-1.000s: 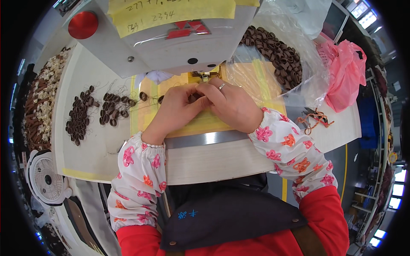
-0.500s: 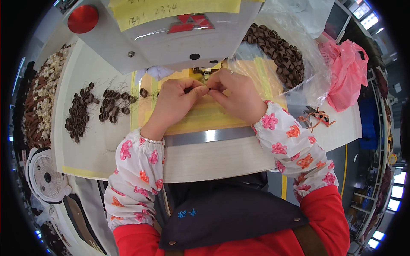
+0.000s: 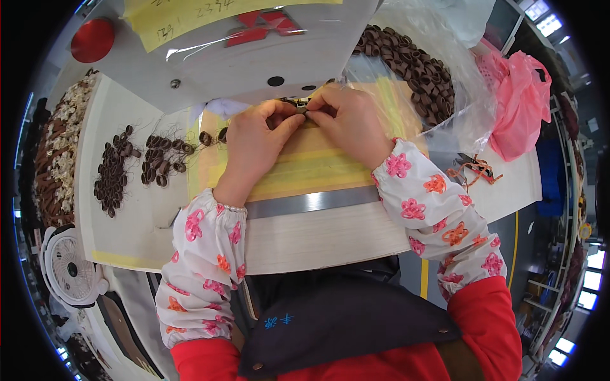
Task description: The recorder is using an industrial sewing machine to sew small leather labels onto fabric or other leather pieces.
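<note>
Under the grey sewing machine (image 3: 254, 63), my left hand (image 3: 260, 140) and my right hand (image 3: 346, 124) meet fingertip to fingertip just in front of the presser foot (image 3: 293, 101). Both pinch a small dark brown piece (image 3: 302, 110), mostly hidden by the fingers. They are over a yellow-taped board (image 3: 298, 165) with a metal front strip (image 3: 311, 202). Left of my left hand lie threaded clusters of small brown loops (image 3: 114, 171). On the right, a clear plastic bag (image 3: 467, 82) holds more brown loops (image 3: 432, 89).
A pink bag (image 3: 521, 108) and small snips with orange cord (image 3: 476, 171) lie at the table's right. A white fan (image 3: 70, 267) stands at the lower left, beside piled brown and cream material (image 3: 57, 159). The pale table edge (image 3: 327, 260) is before me.
My fingers were overlapped lower down; they have shifted up toward the presser foot, the right fingers now drawn apart into a pinch. The machine sits slightly further left in view.
</note>
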`<move>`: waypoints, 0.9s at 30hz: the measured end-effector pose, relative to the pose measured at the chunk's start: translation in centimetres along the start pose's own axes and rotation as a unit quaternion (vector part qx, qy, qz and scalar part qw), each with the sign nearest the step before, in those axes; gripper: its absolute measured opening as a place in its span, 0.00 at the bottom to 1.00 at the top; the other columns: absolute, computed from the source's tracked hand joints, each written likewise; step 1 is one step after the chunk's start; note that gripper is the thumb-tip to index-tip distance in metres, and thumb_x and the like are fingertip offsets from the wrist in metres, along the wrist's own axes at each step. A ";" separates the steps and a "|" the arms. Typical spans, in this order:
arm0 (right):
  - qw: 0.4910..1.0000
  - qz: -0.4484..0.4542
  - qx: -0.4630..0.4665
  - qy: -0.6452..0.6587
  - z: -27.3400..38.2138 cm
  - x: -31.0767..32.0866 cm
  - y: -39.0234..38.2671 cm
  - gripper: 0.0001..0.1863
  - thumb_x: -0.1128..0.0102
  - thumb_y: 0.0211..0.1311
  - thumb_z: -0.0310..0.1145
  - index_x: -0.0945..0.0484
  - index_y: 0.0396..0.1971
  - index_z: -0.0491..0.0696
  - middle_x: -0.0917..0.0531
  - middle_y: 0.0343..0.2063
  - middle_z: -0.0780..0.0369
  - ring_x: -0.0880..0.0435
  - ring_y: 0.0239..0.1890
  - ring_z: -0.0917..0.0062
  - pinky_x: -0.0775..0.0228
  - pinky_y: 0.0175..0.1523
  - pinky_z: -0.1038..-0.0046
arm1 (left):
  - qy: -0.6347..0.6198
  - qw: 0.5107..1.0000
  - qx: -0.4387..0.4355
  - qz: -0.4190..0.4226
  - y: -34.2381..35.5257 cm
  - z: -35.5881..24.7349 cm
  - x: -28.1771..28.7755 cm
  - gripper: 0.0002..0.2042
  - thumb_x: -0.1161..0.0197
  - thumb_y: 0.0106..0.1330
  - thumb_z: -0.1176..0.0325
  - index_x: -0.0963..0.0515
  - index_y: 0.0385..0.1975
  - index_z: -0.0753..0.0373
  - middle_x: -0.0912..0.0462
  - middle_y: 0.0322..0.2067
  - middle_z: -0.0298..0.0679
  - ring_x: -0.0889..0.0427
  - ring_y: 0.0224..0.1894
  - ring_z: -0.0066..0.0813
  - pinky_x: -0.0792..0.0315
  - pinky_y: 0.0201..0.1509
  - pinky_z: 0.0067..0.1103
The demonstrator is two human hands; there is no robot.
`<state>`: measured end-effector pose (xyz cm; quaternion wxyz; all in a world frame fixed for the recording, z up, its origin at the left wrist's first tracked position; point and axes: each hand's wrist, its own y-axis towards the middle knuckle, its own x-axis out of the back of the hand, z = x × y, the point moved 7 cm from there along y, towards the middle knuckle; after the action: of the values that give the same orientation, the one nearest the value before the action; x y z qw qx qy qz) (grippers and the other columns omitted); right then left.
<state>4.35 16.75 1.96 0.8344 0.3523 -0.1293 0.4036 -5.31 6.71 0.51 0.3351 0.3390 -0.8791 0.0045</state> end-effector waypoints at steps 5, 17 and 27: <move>1.000 -0.011 0.003 -0.011 0.3 0.0 0.0 0.04 0.41 0.43 0.22 0.26 0.20 0.39 0.23 0.19 0.54 0.23 0.23 0.62 0.32 0.29 0.68 | 0.018 1.000 0.014 -0.011 0.2 0.2 0.2 0.10 0.38 0.51 0.61 0.20 0.27 0.62 0.21 0.17 0.35 0.25 0.18 0.24 0.33 0.26 0.19; 0.999 -0.009 0.019 -0.047 0.0 0.1 0.3 0.03 0.42 0.46 0.23 0.26 0.22 0.39 0.23 0.20 0.56 0.23 0.22 0.68 0.34 0.27 0.73 | -0.002 0.997 0.074 0.008 0.6 0.6 -0.1 0.13 0.38 0.52 0.57 0.19 0.28 0.61 0.19 0.19 0.32 0.23 0.20 0.18 0.32 0.26 0.14; 0.999 0.011 0.001 -0.034 0.0 0.1 0.6 0.04 0.43 0.45 0.22 0.29 0.20 0.40 0.24 0.18 0.53 0.25 0.25 0.59 0.33 0.30 0.65 | 0.000 0.992 0.126 0.026 1.0 1.6 -0.1 0.13 0.35 0.52 0.59 0.21 0.26 0.65 0.24 0.16 0.28 0.32 0.18 0.10 0.37 0.23 0.11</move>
<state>3.92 17.06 2.28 0.8245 0.3654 -0.1610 0.4010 -6.73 7.15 -0.57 0.2899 0.3555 -0.8799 0.1240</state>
